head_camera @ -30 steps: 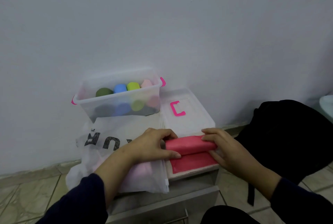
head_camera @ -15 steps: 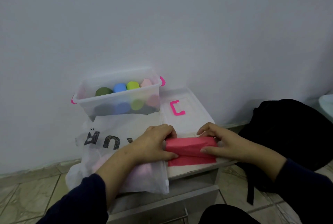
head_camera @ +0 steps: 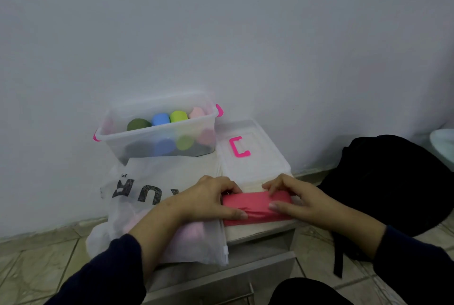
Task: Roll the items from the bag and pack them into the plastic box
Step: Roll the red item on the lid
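A pink cloth (head_camera: 253,206) lies half rolled on the small cabinet top, near its front edge. My left hand (head_camera: 208,200) grips the roll's left end, fingers curled over it and thumb under. My right hand (head_camera: 297,198) grips the right end the same way. A white plastic bag (head_camera: 147,196) with black letters lies to the left, pale pink items showing through it. Behind it stands the clear plastic box (head_camera: 162,142) with pink latches, holding several rolled items in green, blue, lime and pink.
The box's clear lid (head_camera: 255,157) with a pink handle lies flat behind the cloth. A black backpack (head_camera: 393,182) sits on the tiled floor at the right. A white wall rises right behind the box. The cabinet's drawer front (head_camera: 221,277) is below my hands.
Both hands rolled the pink cloth toward me; the flat part still showing has shrunk to a thin strip. My right hand shifted from over the roll's end to gripping it.
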